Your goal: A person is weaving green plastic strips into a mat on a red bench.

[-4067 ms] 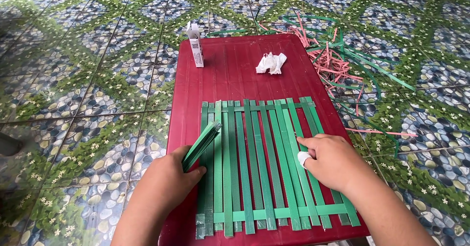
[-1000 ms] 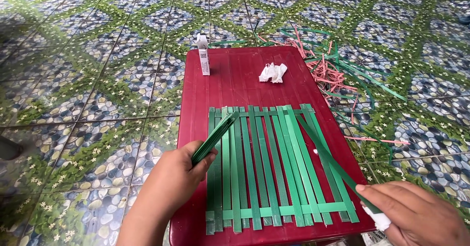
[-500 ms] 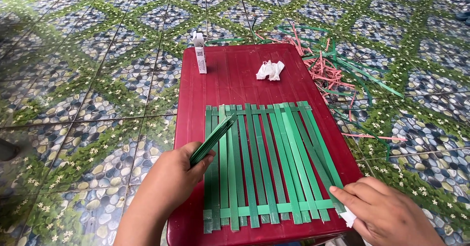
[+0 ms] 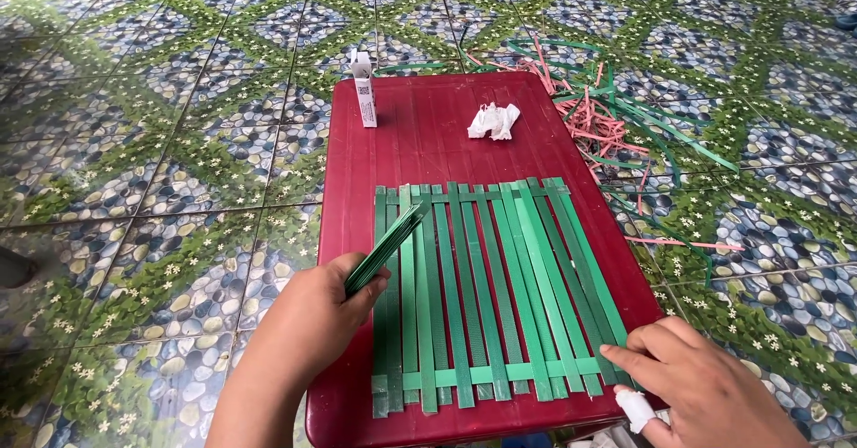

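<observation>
The right hand [image 4: 705,385] lies nearest, at the worktop's near right corner, its grip released: fingers spread, the forefinger tip pressing the right end of the mat's cross strip, and one finger wrapped in a white bandage [image 4: 636,409]. The left hand [image 4: 314,316] sits at the near left edge, clenched on a bundle [image 4: 386,246] of green strips that slants up and away over the mat's left side. Between the hands the mat [image 4: 486,292] of green strips lies flat on the red worktop [image 4: 428,136], long strips running away from the person, one cross strip near the front and another at the far end. Beyond it rest crumpled white paper [image 4: 494,120] and an upright white box [image 4: 363,88]. Pink and green scraps [image 4: 616,122] litter the tiled floor [image 4: 161,145] to the right.
</observation>
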